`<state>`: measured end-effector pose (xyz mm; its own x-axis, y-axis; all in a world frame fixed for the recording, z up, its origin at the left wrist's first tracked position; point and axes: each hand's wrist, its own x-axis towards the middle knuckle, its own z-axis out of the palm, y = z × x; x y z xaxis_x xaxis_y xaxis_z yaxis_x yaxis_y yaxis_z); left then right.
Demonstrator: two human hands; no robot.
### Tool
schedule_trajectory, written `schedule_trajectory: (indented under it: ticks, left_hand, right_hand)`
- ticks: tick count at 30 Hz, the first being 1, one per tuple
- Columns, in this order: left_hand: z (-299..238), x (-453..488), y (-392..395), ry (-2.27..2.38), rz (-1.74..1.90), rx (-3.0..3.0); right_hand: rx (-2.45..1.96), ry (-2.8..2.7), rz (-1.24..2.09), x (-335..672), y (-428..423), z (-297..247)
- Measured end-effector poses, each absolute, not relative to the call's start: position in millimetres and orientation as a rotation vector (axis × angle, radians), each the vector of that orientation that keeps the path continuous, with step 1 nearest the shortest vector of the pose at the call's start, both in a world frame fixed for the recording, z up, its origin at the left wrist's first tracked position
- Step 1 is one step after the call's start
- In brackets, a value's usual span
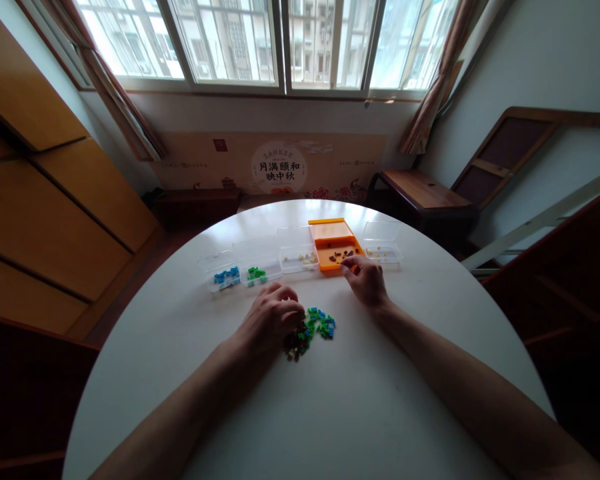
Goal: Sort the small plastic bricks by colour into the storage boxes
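My left hand [271, 311] rests at the left edge of a mixed pile of small bricks [314, 327], green, blue, brown and a few pale ones. Its fingers are curled together and cover part of the pile; what they hold, if anything, is hidden. My right hand [367, 280] is at the front right corner of an open orange box [330, 268] with dark brown bricks [336, 257] inside. Thumb and fingertips are pinched there, and I cannot make out what is between them.
Clear lidded boxes flank the orange one: one with blue bricks [227, 276], one with green bricks [256, 274], one with pale bricks [307, 258], and a right-hand box [391, 256] with yellowish bricks. All stand on a round white table [380, 413]. A wooden stool [425, 190] stands beyond.
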<state>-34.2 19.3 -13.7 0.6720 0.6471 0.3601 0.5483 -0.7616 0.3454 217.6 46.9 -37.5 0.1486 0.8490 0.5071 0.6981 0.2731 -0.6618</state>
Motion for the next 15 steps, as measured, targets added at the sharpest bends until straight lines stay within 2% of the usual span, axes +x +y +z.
schedule_trajectory:
  ticks: [15]
  left_hand:
    - [-14.6, -36.2, 22.9, 1.008, 0.818, 2.666]
  right_hand:
    - [-1.344, -1.743, 0.199, 206.8, 36.2, -35.5]
